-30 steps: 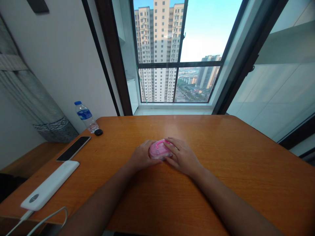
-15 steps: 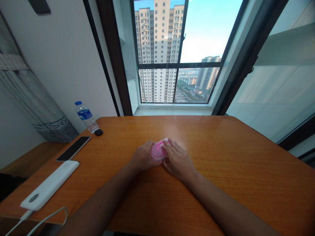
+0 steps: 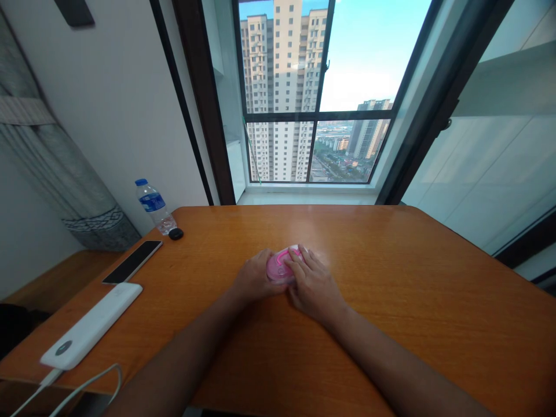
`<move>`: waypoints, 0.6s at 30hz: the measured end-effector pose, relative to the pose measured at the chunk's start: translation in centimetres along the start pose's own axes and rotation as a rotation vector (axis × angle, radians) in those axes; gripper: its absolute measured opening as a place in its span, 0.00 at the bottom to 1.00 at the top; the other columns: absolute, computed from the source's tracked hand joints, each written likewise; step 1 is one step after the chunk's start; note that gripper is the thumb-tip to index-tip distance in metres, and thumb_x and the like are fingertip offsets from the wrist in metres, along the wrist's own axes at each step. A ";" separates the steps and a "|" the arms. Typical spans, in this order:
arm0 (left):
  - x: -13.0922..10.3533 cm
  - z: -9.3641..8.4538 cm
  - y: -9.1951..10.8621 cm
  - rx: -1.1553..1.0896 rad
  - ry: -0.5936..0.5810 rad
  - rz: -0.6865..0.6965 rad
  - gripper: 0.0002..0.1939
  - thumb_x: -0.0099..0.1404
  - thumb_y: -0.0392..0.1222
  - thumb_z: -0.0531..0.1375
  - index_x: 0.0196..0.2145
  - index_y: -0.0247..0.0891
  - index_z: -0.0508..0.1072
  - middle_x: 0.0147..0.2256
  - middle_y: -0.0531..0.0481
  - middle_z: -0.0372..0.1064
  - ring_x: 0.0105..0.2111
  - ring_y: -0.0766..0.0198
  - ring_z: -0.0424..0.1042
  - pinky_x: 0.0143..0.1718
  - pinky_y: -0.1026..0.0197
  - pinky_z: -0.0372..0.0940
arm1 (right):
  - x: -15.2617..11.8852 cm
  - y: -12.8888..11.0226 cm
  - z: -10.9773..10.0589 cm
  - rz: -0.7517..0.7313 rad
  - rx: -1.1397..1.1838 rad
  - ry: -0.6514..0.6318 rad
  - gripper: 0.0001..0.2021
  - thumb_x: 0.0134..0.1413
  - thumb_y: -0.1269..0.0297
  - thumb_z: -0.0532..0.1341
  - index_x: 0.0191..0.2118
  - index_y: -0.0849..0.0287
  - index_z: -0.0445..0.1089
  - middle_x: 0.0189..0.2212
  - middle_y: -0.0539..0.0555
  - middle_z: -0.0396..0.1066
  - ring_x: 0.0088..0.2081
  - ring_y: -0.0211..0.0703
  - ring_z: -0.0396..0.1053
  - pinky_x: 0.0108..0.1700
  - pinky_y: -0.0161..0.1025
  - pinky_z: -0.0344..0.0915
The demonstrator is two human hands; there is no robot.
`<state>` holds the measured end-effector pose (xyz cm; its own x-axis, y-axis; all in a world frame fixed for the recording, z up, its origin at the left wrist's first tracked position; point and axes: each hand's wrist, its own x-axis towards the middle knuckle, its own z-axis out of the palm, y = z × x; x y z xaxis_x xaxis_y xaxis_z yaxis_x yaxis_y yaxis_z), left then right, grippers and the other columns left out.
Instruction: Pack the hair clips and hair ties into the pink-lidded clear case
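Pink translucent rounded plastic case [image 3: 277, 270] noted near the middle of the broad orange-brown wooden tabletop [image 3: 434, 278]; along the left side lie a long white plastic device [image 3: 95, 322], a clear blue-capped plastic bottle [image 3: 157, 209] and a flat black-faced phone [image 3: 132, 262]. Both hands clamped on the case: left hand [image 3: 255, 275] round its left side, right hand [image 3: 315, 286] with fingers over its upper right. Progress, by judgement: two-handed grip established, release not yet made; top with bright pink curved strip [image 3: 280, 255] appears in place, lid seating indeterminable.
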<state>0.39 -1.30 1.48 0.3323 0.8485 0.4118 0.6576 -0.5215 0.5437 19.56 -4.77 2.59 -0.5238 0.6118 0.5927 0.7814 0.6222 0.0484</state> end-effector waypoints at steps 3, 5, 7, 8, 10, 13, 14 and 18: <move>0.2 -0.2 -0.4 -0.077 -0.007 0.039 0.29 0.48 0.54 0.70 0.46 0.41 0.70 0.40 0.47 0.73 0.38 0.55 0.73 0.39 0.57 0.68 | -0.1 0.3 -0.3 -0.022 0.027 0.006 0.28 0.50 0.69 0.60 0.59 0.66 0.65 0.58 0.66 0.66 0.63 0.65 0.56 0.64 0.62 0.55; 0.4 -0.4 -0.6 -0.142 -0.019 0.056 0.30 0.49 0.53 0.71 0.48 0.41 0.70 0.43 0.46 0.73 0.41 0.55 0.73 0.43 0.55 0.68 | -0.1 0.6 -0.6 -0.035 0.045 0.040 0.27 0.52 0.69 0.60 0.60 0.64 0.64 0.57 0.63 0.68 0.62 0.62 0.58 0.64 0.61 0.54; 0.5 -0.5 -0.7 -0.211 -0.030 0.068 0.32 0.50 0.52 0.71 0.50 0.40 0.70 0.45 0.45 0.73 0.44 0.54 0.73 0.46 0.54 0.68 | -0.1 0.8 -0.9 -0.044 0.065 0.098 0.24 0.55 0.69 0.59 0.59 0.61 0.65 0.56 0.60 0.69 0.60 0.58 0.61 0.64 0.58 0.55; 0.5 -0.5 -0.8 -0.242 -0.033 0.071 0.33 0.50 0.51 0.71 0.51 0.40 0.69 0.47 0.45 0.72 0.45 0.54 0.73 0.48 0.54 0.68 | -0.1 1.0 -1.0 -0.045 0.073 0.135 0.23 0.56 0.69 0.59 0.58 0.60 0.66 0.56 0.59 0.69 0.60 0.56 0.62 0.64 0.57 0.55; 0.5 -0.4 -0.9 -0.294 -0.038 0.070 0.36 0.50 0.49 0.71 0.55 0.40 0.67 0.51 0.43 0.71 0.49 0.53 0.71 0.52 0.53 0.67 | -0.1 1.3 -1.1 -0.031 0.078 0.209 0.19 0.58 0.67 0.60 0.55 0.56 0.69 0.55 0.58 0.70 0.57 0.55 0.64 0.61 0.56 0.58; 0.3 -0.2 -1.2 -0.356 -0.053 0.020 0.45 0.49 0.46 0.73 0.61 0.40 0.60 0.55 0.41 0.68 0.53 0.52 0.70 0.56 0.51 0.65 | -0.3 1.8 -1.0 0.067 0.072 0.260 0.12 0.60 0.65 0.61 0.50 0.51 0.73 0.47 0.58 0.72 0.49 0.51 0.68 0.52 0.51 0.66; 0.3 -0.1 -1.3 -0.374 -0.059 -0.009 0.48 0.48 0.46 0.73 0.63 0.40 0.57 0.55 0.41 0.68 0.53 0.52 0.70 0.56 0.50 0.65 | -0.3 2.0 -0.8 0.108 0.081 0.256 0.12 0.61 0.65 0.60 0.49 0.50 0.74 0.43 0.57 0.73 0.45 0.50 0.69 0.49 0.49 0.67; 0.2 0.2 -1.6 -0.428 -0.085 -0.074 0.55 0.48 0.45 0.73 0.66 0.40 0.49 0.52 0.41 0.71 0.49 0.53 0.73 0.53 0.49 0.67 | -0.3 2.7 -0.5 0.217 0.183 0.237 0.17 0.63 0.62 0.58 0.57 0.51 0.68 0.44 0.57 0.73 0.46 0.51 0.70 0.51 0.49 0.67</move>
<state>-0.48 -0.24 0.56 0.3612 0.8799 0.3088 0.3484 -0.4345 0.8305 22.03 -3.50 2.90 -0.2427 0.6222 0.7443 0.7807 0.5808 -0.2309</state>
